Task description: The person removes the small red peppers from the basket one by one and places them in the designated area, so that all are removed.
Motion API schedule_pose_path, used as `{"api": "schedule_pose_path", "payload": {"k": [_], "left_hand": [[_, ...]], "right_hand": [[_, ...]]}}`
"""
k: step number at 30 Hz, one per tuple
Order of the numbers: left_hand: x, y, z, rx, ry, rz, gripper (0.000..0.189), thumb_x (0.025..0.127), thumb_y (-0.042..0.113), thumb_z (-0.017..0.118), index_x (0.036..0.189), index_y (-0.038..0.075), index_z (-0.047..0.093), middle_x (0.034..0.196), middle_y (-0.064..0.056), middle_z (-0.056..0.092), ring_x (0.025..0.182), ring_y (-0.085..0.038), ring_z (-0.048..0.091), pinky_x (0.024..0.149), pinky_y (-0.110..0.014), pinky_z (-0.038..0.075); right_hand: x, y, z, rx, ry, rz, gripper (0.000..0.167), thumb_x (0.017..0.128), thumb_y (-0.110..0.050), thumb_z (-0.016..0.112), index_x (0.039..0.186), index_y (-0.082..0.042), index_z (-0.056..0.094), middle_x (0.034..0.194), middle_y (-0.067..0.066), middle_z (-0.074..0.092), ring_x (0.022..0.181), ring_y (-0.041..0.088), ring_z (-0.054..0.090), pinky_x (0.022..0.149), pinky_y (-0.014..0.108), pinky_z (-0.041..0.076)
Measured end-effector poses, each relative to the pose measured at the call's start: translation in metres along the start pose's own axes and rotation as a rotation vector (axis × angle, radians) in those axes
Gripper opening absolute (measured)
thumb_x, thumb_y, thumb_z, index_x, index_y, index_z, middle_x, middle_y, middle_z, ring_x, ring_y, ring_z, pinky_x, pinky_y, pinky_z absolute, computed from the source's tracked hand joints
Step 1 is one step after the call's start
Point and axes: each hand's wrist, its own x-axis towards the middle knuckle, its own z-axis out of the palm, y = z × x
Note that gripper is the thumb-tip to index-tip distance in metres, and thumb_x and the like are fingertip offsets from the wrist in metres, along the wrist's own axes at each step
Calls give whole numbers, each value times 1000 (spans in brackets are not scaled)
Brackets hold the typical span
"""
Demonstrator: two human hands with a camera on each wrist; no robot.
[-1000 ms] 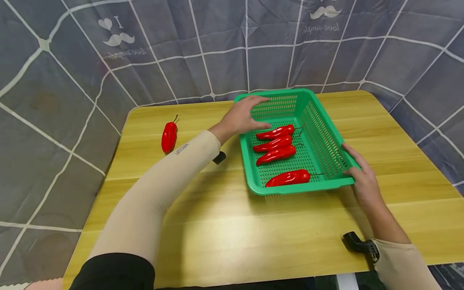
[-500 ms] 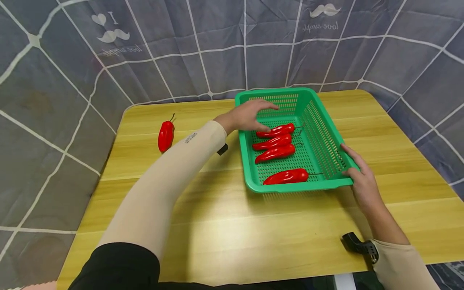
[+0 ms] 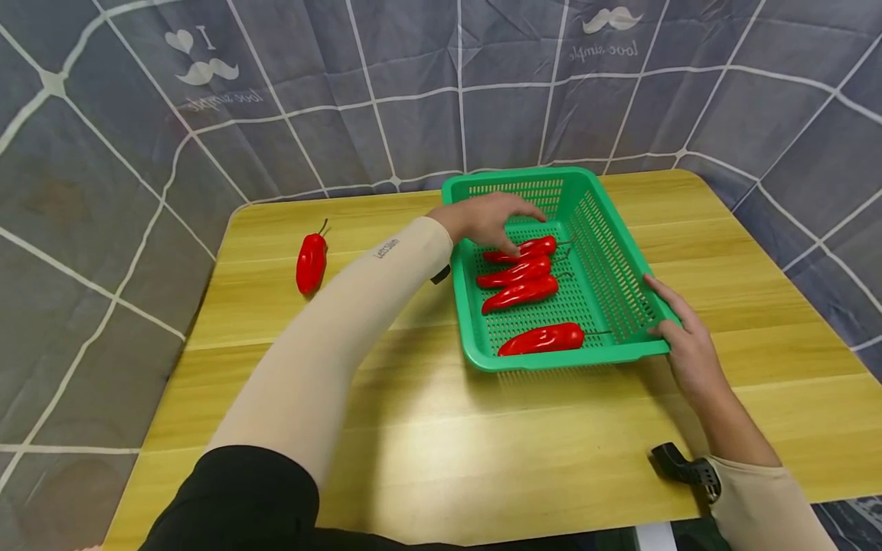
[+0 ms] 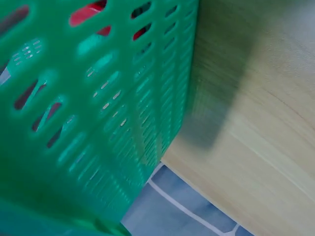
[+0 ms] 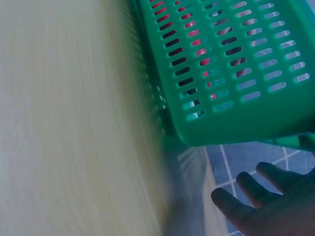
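A green plastic basket [image 3: 618,351] holds several red chili peppers, three of them close together and one chili pepper [image 3: 544,339] nearer the front rim. My left hand [image 3: 491,217] reaches over the basket's left rim, thumb down at the farthest chili pepper [image 3: 540,246], fingers spread above it. The basket's slotted wall [image 4: 118,103] fills much of the left wrist view and hides that hand. At the front right corner my right hand [image 3: 689,344] pinches the rim; several of its fingers [image 5: 256,194] stretch out below the basket in the right wrist view.
Another red chili pepper [image 3: 311,263] lies on the wooden table [image 3: 482,451], left of the basket, stem pointing away. A grey curtain [image 3: 413,99] with white lines hangs behind the table and along both sides.
My left hand has moved right and slightly down into the basket, its thumb now at the farthest chili pepper. The right hand keeps its hold on the rim.
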Motion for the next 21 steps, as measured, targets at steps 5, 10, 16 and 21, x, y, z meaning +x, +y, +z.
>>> {"api": "schedule_pose_path", "payload": {"k": [5,10,16,21], "left_hand": [[4,-5,3,-26,-63,-4,71,91,25,76,154,21,42,155,0,42,141,-22,37,112,-35,34],[4,-7,8,-59,-114,-33,75,91,22,77,156,21,38,153,-7,43,139,-25,39,106,-33,42],[7,-8,10,-98,-143,-78,76,91,19,76,156,22,36,147,-8,47,132,-24,45,97,-31,47],[11,-8,11,-101,-182,-109,76,92,21,76,156,22,35,147,-8,49,132,-22,45,98,-31,47]], "right_hand": [[1,0,0,6,-15,-1,71,96,5,34,159,-27,33,165,2,20,141,20,24,92,16,33],[1,0,-2,26,-24,14,73,94,7,35,159,-26,33,165,12,19,125,24,36,83,16,40],[2,1,-2,19,-18,16,74,93,8,36,159,-26,33,164,13,19,124,22,36,83,16,39],[2,1,-3,17,-20,5,74,93,9,35,159,-25,33,165,12,18,129,23,35,85,16,38]]}}
